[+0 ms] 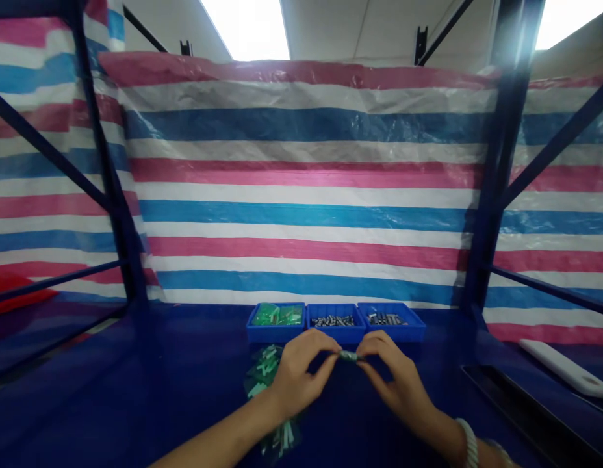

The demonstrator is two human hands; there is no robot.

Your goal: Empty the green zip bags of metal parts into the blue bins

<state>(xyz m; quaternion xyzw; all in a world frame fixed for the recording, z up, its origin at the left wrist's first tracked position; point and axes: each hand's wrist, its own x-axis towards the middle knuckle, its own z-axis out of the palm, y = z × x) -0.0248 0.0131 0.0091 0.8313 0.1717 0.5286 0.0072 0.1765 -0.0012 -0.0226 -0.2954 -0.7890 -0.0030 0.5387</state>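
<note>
Both hands meet in front of the bins, pinching the two ends of a small rolled plastic packet [349, 355] with green in it. My left hand [299, 377] has thumb and fingertips closed on its left end. At the right end, the fingertips of my right hand [396, 377] are closed on it. What lies inside the packet is too small to make out. Clear packets with green and white pieces [265, 370] lie beside my left hand, and more show below that forearm, which partly hides the pile.
Behind the hands stand three joined blue bins: one with green packets [278, 315], one with small metal parts [333, 321], one with short metal cylinders [386, 318]. A dark flat panel [526, 409] and a white slim object [567, 367] lie right. Blue posts [491, 188] flank the table.
</note>
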